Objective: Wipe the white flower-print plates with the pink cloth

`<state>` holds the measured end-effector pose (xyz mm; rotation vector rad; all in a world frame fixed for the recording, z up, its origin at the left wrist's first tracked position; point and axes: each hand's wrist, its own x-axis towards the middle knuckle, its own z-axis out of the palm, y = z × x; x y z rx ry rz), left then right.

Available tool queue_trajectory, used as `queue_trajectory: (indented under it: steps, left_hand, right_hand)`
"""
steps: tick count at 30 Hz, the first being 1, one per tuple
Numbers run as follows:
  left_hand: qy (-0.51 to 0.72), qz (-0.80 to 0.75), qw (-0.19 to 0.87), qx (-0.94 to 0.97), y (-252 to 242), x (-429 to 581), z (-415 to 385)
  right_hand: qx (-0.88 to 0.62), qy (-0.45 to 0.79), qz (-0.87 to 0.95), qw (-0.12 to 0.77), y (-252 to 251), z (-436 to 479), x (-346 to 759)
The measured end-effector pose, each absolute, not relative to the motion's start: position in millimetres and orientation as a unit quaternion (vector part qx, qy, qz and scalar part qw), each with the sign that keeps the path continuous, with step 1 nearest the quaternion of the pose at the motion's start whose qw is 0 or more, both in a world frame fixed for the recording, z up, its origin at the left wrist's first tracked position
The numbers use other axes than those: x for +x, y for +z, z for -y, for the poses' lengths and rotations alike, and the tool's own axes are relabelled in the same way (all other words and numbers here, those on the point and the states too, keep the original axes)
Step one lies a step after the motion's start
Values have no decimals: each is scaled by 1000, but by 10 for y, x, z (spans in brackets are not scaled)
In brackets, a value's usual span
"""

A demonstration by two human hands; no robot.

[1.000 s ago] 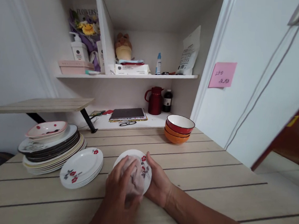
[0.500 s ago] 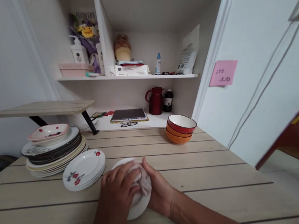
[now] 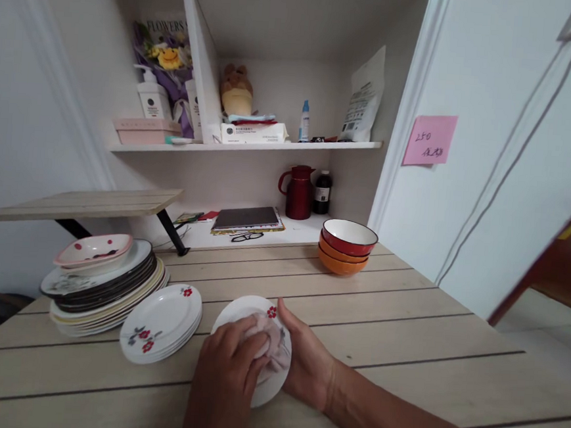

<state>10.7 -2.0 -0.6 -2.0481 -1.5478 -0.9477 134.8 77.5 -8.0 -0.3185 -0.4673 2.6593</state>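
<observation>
My left hand (image 3: 232,361) presses a crumpled pale pink cloth (image 3: 274,351) against the face of a small white plate (image 3: 239,306), fingers curled over the cloth. Gripping the plate's right rim is my right hand (image 3: 306,357), its thumb along the edge and its other fingers hidden beneath. A red flower shows on the plate near that thumb. Just left of it stands a short stack of white plates (image 3: 168,320) with red flowers.
A taller stack of plates (image 3: 111,299), topped by pink-rimmed dishes (image 3: 97,252), stands far left beside a raised wooden shelf (image 3: 83,201). Nested bowls (image 3: 347,245) sit at the back right. Behind them are a red jug (image 3: 299,192), a laptop (image 3: 245,217) and glasses (image 3: 247,237).
My left hand has slid the cloth slightly down and right across the plate, uncovering the red flower near the rim. The plate has tilted or shifted up a little.
</observation>
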Motion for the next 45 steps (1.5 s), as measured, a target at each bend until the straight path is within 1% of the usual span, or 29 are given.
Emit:
queue_trajectory:
  steps: [3,6,9,11,14,17,20,23,25,29,31,34,38,41,45]
  left_hand:
    - [-340,549,230,-728,8,109,22]
    - [-318,614,258,-675,24,51,33]
    - [-285,681,247,-628,42,-8,52]
    - [-270,698,224,-624,46,-8,60]
    - [-270,669,177,-669,36,70,56]
    - [-279,597,141,-739,14,175,40]
    - [-296,563,158,-755,2,207,31]
    - [-313,596,205,-710,12,152,38]
    - [-303,639,227,-670,28,100,50]
    - [-255,710,210,-622,58,46,73]
    - [-250,712,182,-630,57,57,71]
    - [-279,663,150,-678,26,110,51]
    - [-316,592,144,-727,-20,170,22]
    - [-317,614,161,-705,-23,158,21]
    - [-287,689,201,-634,13,96,45]
  right_hand:
    - [-112,960,173,190,-103,-736,1357]
    - [-105,958,173,204,-96,-693,1339]
    - [-98,951,179,232,-73,-696,1317]
    - [-94,948,182,243,-67,-735,1317]
    - [-93,943,193,254,-77,-814,1352]
    - [-113,945,196,235,-89,-851,1395]
    - [-122,953,179,209,-79,-818,1398]
    - [-107,956,168,217,-63,-760,1362]
    - [-99,952,175,230,-62,-740,1338]
    - [-94,944,199,247,-78,-762,1323]
    - [-94,942,200,251,-82,-787,1329]
    - [-91,944,195,251,-84,-811,1345]
    - [-111,947,189,236,-99,-801,1357]
    - [-111,950,187,225,-108,-775,1354]
    - [-95,951,193,223,-87,-748,1340]
